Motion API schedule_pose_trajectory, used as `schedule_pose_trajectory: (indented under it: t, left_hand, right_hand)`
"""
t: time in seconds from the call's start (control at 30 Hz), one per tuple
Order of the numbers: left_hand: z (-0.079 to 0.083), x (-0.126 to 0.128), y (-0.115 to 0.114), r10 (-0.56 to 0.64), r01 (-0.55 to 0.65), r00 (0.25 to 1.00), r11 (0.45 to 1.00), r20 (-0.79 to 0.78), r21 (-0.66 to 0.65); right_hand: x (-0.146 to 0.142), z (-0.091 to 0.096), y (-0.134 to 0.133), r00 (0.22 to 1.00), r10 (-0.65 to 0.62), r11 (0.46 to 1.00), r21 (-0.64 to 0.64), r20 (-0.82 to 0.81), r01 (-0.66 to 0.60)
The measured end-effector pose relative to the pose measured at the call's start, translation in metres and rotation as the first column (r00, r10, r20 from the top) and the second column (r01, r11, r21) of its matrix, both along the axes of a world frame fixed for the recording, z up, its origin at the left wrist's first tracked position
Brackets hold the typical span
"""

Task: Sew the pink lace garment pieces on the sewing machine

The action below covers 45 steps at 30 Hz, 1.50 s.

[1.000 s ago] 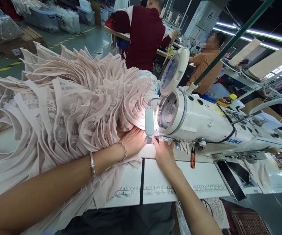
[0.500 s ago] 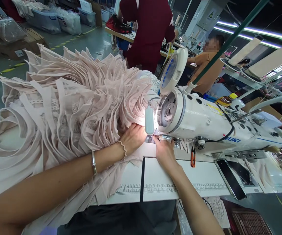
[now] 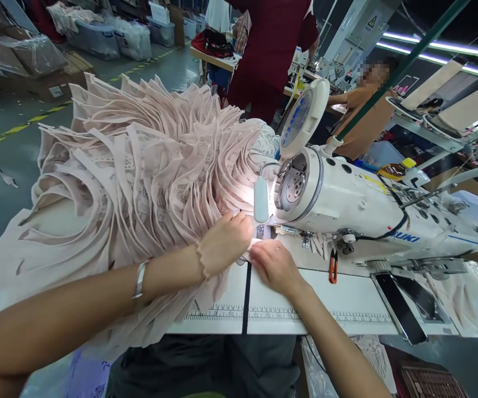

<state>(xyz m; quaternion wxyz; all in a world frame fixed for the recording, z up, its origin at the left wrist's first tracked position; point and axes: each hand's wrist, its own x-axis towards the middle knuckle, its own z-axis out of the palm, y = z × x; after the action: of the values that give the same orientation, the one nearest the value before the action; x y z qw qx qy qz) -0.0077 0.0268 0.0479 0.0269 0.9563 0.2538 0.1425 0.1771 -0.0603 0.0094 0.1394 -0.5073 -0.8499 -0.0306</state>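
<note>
A big heap of pale pink fabric pieces covers the left of the white sewing table. My left hand rests on the pink fabric just left of the needle, fingers curled down onto the cloth. My right hand lies in front of the presser foot, fingertips pinching the edge of the same pink fabric. The white sewing machine stands to the right, its lamp lighting the needle area. A bracelet sits on my left forearm.
Orange snips hang by the machine's front. A dark phone lies on the table at the right. A printed ruler runs along the table's front edge. Two people work at tables behind the machine; plastic bins stand on the far floor.
Both hands have drawn back from the needle toward me, the right one more. The view has shifted slightly right and up; the person in dark red has stepped closer.
</note>
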Motion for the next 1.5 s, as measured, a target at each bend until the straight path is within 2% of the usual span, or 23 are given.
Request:
schedule_pose_trajectory:
  t: [0.03, 0.07, 0.17, 0.23, 0.3, 0.33, 0.4, 0.47, 0.5, 0.53, 0.57, 0.63, 0.67, 0.73, 0.87, 0.93, 1.0, 1.1, 1.17, 1.23, 1.37, 1.5]
  left_hand:
    - [0.005, -0.014, -0.01, -0.006, 0.006, 0.999, 1.0, -0.043, 0.001]
    - [0.01, -0.028, -0.018, -0.022, 0.021, 0.992, 1.0, -0.123, -0.007]
    - [0.022, -0.063, -0.033, -0.213, 0.17, 0.954, 0.964, -0.209, -0.207]
    - [0.027, -0.072, -0.033, -0.343, 0.252, 0.915, 0.896, -0.212, -0.365]
    - [0.029, -0.066, -0.027, -0.376, 0.26, 0.904, 0.861, -0.203, -0.436]
    - [0.027, -0.058, -0.022, -0.343, 0.239, 0.919, 0.877, -0.195, -0.416]
    - [0.021, -0.039, -0.012, -0.257, 0.202, 0.948, 0.941, -0.187, -0.272]
    - [0.01, -0.022, -0.004, -0.228, 0.208, 0.945, 0.972, -0.233, -0.107]
    - [0.003, -0.016, -0.001, -0.203, 0.199, 0.94, 0.979, -0.273, -0.045]
    - [-0.002, -0.012, 0.0, -0.16, 0.169, 0.936, 0.986, -0.313, 0.003]
    - [-0.008, -0.009, 0.001, -0.103, 0.125, 0.931, 0.991, -0.351, 0.041]
    - [-0.014, -0.007, -0.001, 0.027, 0.021, 0.909, 0.994, -0.416, 0.11]
    - [-0.016, -0.006, -0.002, 0.068, -0.005, 0.897, 0.99, -0.437, 0.143]
    - [-0.017, -0.003, -0.003, 0.054, 0.039, 0.899, 0.979, -0.435, 0.202]
    - [-0.02, 0.005, 0.01, -0.186, 0.28, 0.934, 0.91, -0.303, 0.305]
    - [-0.026, 0.006, 0.021, -0.255, 0.331, 0.931, 0.891, -0.26, 0.311]
    - [-0.033, 0.005, 0.031, -0.282, 0.338, 0.935, 0.894, -0.216, 0.295]
    - [-0.038, 0.0, 0.039, -0.279, 0.307, 0.95, 0.913, -0.137, 0.269]
    - [-0.039, -0.001, 0.042, -0.262, 0.279, 0.96, 0.925, -0.099, 0.257]
    - [-0.04, -0.002, 0.042, -0.254, 0.27, 0.963, 0.924, -0.094, 0.272]
    - [-0.047, 0.003, 0.023, -0.28, 0.305, 0.952, 0.879, -0.121, 0.367]
    - [-0.059, 0.014, -0.021, -0.306, 0.325, 0.945, 0.851, -0.114, 0.412]
  right_hand:
    - [-0.002, 0.002, -0.002, 0.998, 0.065, 0.998, 0.0, 0.012, -0.065]
    - [-0.004, 0.003, -0.003, 0.997, 0.068, 0.998, 0.008, 0.031, -0.068]
    - [-0.004, 0.006, -0.005, 0.991, -0.117, 0.992, 0.047, 0.061, 0.114]
    - [-0.003, 0.006, -0.007, 0.982, -0.178, 0.984, 0.032, 0.056, 0.176]
    - [-0.003, 0.006, -0.011, 0.989, -0.144, 0.99, 0.006, 0.04, 0.144]
    - [-0.002, 0.005, -0.013, 0.992, -0.12, 0.993, -0.001, 0.033, 0.12]
    - [0.003, 0.004, -0.017, 0.993, -0.115, 0.993, 0.006, 0.03, 0.115]
    - [0.015, 0.003, -0.018, 0.966, -0.255, 0.965, 0.076, 0.054, 0.25]
    - [0.023, 0.002, -0.018, 0.929, -0.363, 0.926, 0.131, 0.07, 0.353]
    - [0.033, 0.002, -0.018, 0.872, -0.481, 0.865, 0.206, 0.084, 0.457]
    - [0.043, 0.003, -0.018, 0.825, -0.556, 0.815, 0.262, 0.101, 0.517]
    - [0.06, 0.004, -0.019, 0.754, -0.635, 0.761, 0.298, 0.165, 0.576]
    - [0.066, 0.005, -0.02, 0.741, -0.64, 0.762, 0.294, 0.203, 0.577]
    - [0.074, 0.008, -0.021, 0.737, -0.625, 0.778, 0.279, 0.259, 0.563]
    - [0.083, 0.012, -0.017, 0.772, -0.584, 0.811, 0.232, 0.253, 0.537]
    - [0.086, 0.012, -0.013, 0.796, -0.572, 0.82, 0.186, 0.199, 0.542]
    - [0.084, 0.01, -0.01, 0.847, -0.52, 0.853, 0.111, 0.112, 0.51]
    - [0.07, 0.003, -0.009, 0.921, -0.389, 0.921, -0.024, -0.025, 0.388]
    - [0.057, -0.002, -0.01, 0.925, -0.376, 0.927, -0.037, -0.048, 0.374]
    - [0.046, -0.005, -0.012, 0.909, -0.416, 0.909, 0.021, 0.002, 0.416]
    - [0.033, -0.006, -0.023, 0.896, -0.426, 0.9, 0.162, 0.126, 0.405]
    - [0.023, -0.005, -0.029, 0.932, -0.361, 0.914, 0.209, 0.037, 0.346]
